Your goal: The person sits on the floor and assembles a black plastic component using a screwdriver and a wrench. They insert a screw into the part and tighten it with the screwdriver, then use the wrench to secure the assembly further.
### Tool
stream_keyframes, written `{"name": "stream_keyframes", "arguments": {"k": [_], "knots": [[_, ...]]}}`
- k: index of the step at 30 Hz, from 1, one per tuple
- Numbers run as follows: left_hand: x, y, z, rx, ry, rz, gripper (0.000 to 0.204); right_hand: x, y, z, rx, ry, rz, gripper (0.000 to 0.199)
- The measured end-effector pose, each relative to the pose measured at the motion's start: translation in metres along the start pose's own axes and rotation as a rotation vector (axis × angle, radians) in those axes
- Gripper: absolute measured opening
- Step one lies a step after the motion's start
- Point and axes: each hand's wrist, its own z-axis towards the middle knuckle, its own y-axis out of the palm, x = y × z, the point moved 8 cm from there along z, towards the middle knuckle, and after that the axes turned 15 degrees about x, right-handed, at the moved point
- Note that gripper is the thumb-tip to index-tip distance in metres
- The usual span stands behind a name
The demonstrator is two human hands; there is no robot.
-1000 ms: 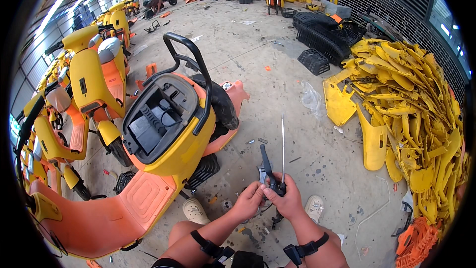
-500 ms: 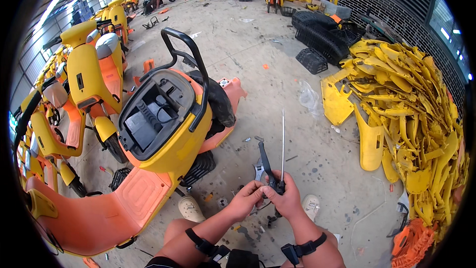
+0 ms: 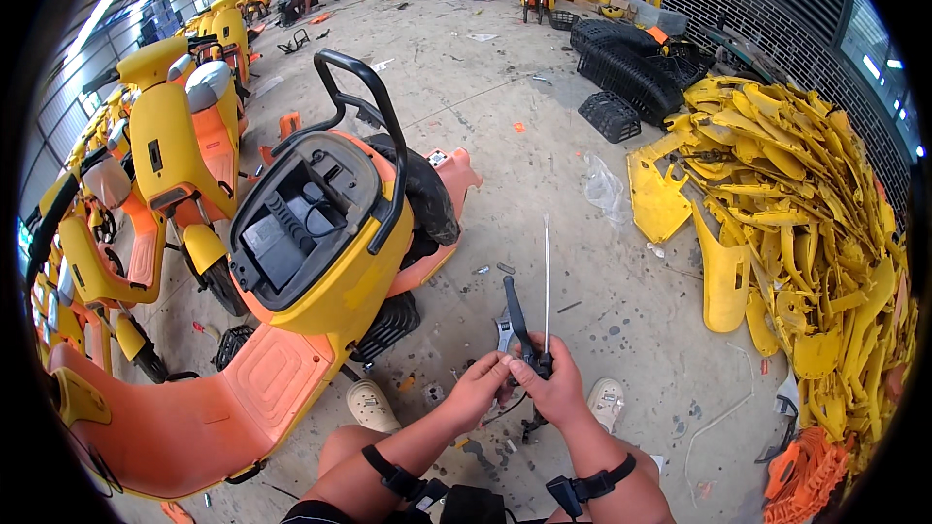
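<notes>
Floor (image 3: 490, 150) stained beneath black lever (image 3: 516, 312), brick wall (image 3: 714, 2), yellow panels (image 3: 801, 194)

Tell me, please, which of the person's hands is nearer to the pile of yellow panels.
Right. The right hand is left of the yellow pile, and the left hand is farther left of it.

black forearm straps (image 3: 612, 478) | dark strap-mounted modules (image 3: 564, 496) | cream dark-dotted clogs (image 3: 370, 406)

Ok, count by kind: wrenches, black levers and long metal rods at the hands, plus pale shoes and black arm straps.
Wrench: 1
Black lever: 1
Long metal rod: 1
Pale shoes: 2
Black arm straps: 2
Total: 7
</notes>
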Motion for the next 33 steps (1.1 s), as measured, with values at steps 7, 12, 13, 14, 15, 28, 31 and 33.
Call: {"name": "stream_keyframes", "arguments": {"k": [7, 12, 13, 14, 15, 28, 31, 33], "knots": [[-0.017, -0.007, 0.006, -0.146, -0.154, -0.152, 0.031, 0.0, 0.004, -0.002, 0.006, -0.012, -0.01, 0.055], [-0.006, -0.005, 0.001, 0.012, -0.114, 0.013, 0.029, 0.002, 0.002, -0.001, -0.004, 0.005, -0.013, 0.054], [-0.003, -0.004, 0.0, 0.002, -0.089, 0.02, 0.029, 0.003, 0.001, 0.0, 0.004, 0.013, -0.008, 0.054], [-0.001, -0.003, 0.0, -0.008, -0.064, 0.027, 0.03, 0.004, 0.001, 0.001, 0.011, 0.02, -0.004, 0.054], [0.001, -0.002, -0.001, -0.024, -0.041, 0.01, 0.029, 0.004, 0.001, 0.001, 0.008, 0.031, 0.014, 0.054], [0.007, 0.009, -0.009, -0.149, -0.213, -0.113, 0.044, -0.018, -0.005, 0.0, -0.097, -0.092, 0.028, 0.068], [0.02, 0.006, -0.012, -0.152, -0.057, -0.015, 0.034, -0.01, -0.007, 0.001, -0.096, -0.052, 0.139, 0.072], [0.032, 0.01, -0.013, -0.153, -0.002, -0.027, 0.029, -0.008, -0.008, 0.004, -0.107, -0.058, 0.146, 0.073]]}}
